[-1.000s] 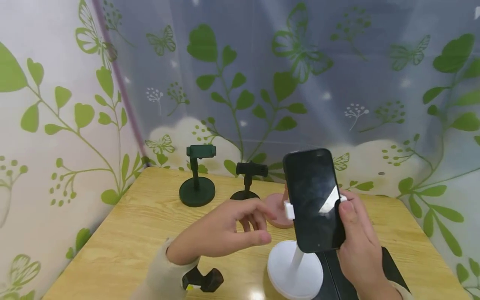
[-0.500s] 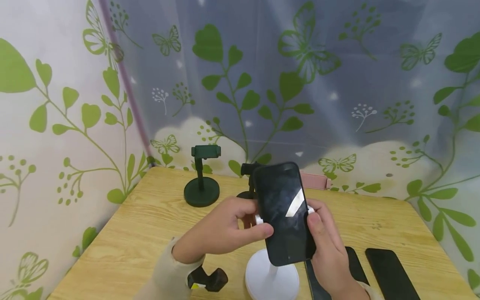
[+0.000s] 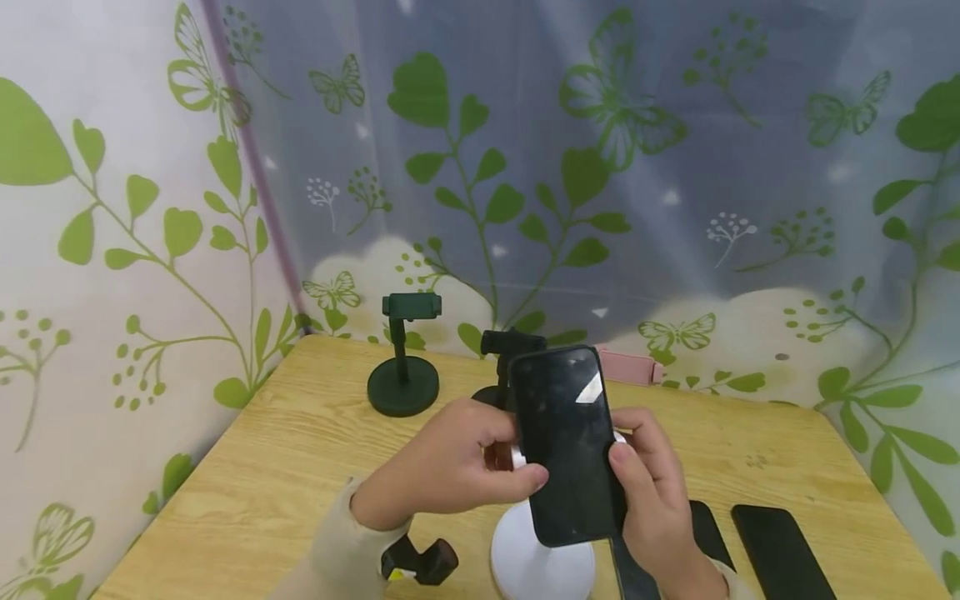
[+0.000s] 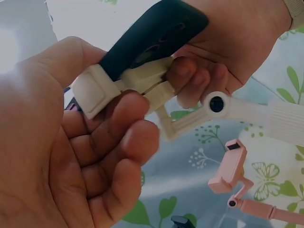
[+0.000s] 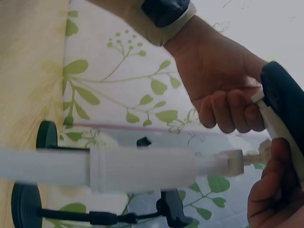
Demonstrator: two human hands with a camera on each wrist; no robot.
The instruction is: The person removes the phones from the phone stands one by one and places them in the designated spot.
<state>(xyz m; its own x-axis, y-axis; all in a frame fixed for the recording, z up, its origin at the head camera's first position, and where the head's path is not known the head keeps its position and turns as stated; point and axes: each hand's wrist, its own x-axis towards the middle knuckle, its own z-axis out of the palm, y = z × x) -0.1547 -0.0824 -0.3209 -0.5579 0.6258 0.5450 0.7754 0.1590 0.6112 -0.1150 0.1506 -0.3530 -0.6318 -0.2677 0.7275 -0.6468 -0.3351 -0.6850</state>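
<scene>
A black smartphone (image 3: 564, 450) stands tilted in the clamp of a white phone stand (image 3: 542, 571), whose round base shows below it in the head view. My left hand (image 3: 457, 462) pinches the clamp's left end, thumb over the phone's edge and fingers curled behind. On the other side my right hand (image 3: 656, 492) grips phone and clamp together, its thumb along the screen's right edge. From the left wrist, the white clamp (image 4: 145, 83) lies across the phone's back (image 4: 159, 38), with fingertips of both hands on it. The stand's thick white pole (image 5: 142, 168) crosses the right wrist view.
Behind stand a dark green phone stand (image 3: 402, 387), a black one (image 3: 512, 342) and a pink one (image 3: 630, 367). Dark phones (image 3: 783, 550) lie on the wooden table (image 3: 285, 467) at the right. A leaf-patterned curtain (image 3: 480, 167) closes off the back.
The phone in its white stand has shifted left and slightly down. My left hand, hovering beside it a second ago, has taken hold of the clamp's left end. My right hand keeps its grip.
</scene>
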